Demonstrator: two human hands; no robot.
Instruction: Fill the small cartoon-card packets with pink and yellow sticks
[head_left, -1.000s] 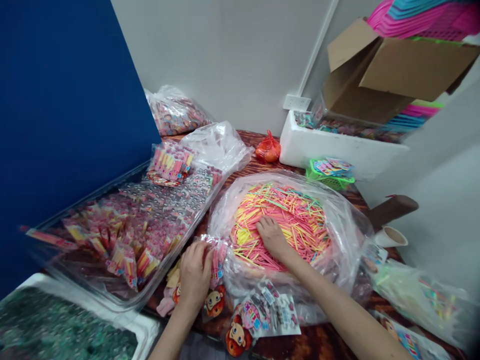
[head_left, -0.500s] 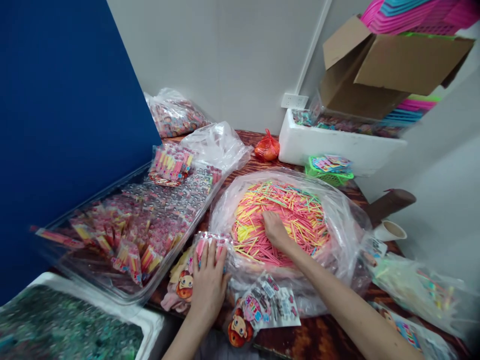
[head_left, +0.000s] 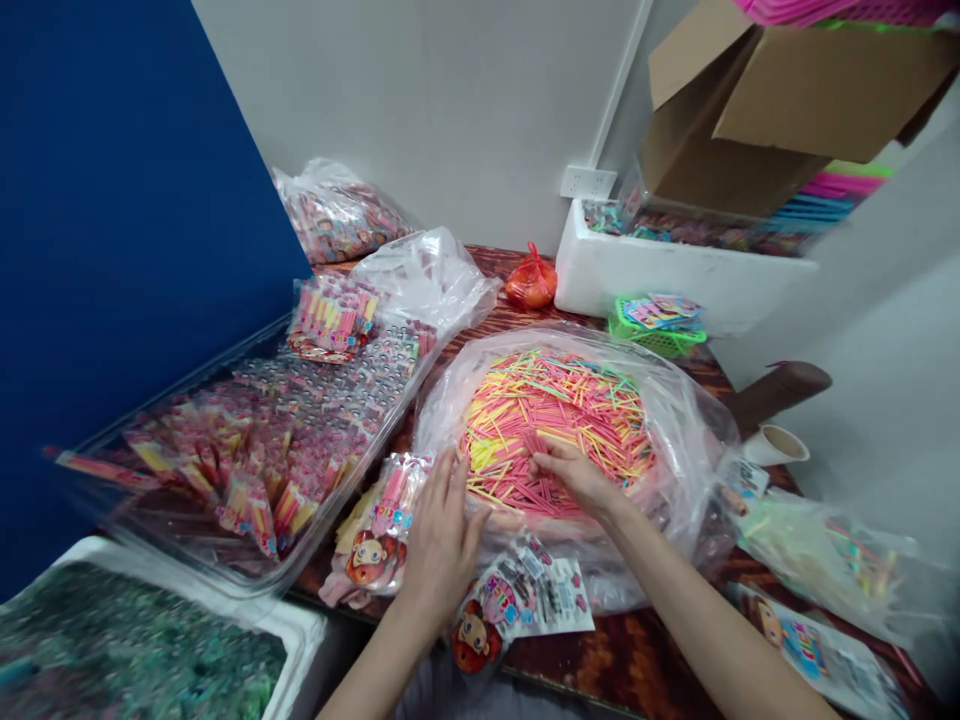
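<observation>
A large clear plastic bag lies open, filled with thin pink, yellow and green candy sticks. Over the near part of the heap, my right hand pinches several pink sticks between thumb and fingers. My left hand is open, its fingers stretched out towards the bag's near left edge; whether it presses on the plastic I cannot tell. Beside that hand lies a filled candy packet with a cartoon figure. Flat printed packets lie between my forearms.
At left stands a clear tray with many filled packets. A white foam box is at the lower left, another foam box at the back right under a cardboard box. A green basket and a paper cup stand at right.
My right hand has drawn back from the heap, now pinching pink sticks. My left hand has moved off the filled packet, rightward to the bag's edge. The view has shifted slightly.
</observation>
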